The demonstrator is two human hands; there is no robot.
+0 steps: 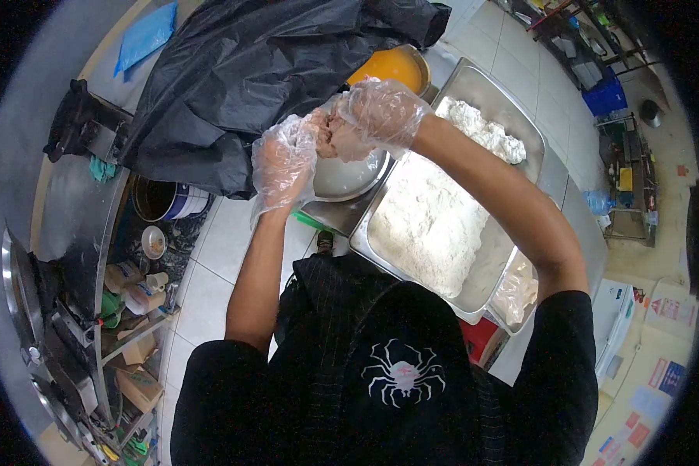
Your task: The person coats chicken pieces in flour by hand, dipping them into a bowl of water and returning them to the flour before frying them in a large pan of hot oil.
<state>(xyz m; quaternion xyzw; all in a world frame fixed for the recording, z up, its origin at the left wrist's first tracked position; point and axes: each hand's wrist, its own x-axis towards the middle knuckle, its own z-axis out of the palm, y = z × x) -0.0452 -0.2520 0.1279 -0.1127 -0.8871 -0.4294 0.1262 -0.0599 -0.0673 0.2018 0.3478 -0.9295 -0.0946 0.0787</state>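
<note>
Both of my hands wear clear plastic gloves and meet at the upper middle. A piece of raw-looking meat [330, 133] is held between my left hand [285, 159] and my right hand [382, 116], with the fingers of each closed on it. Below the meat is a round metal bowl or lid [353, 179]. Black plastic sheeting [225, 85] lies right beside my left hand. Behind my right hand stands a round container with orange contents [396, 68]. To the right, a steel tray [536, 140] holds white flour [431, 225], with a clumpy pile at its far end.
A metal counter edge [110, 225] runs down the left, with a dark bucket [155, 198], a small bowl [154, 242] and cardboard boxes [140, 388] below. A blue packet [146, 37] lies at the upper left. A bagged item [516, 291] sits beyond the tray's near end.
</note>
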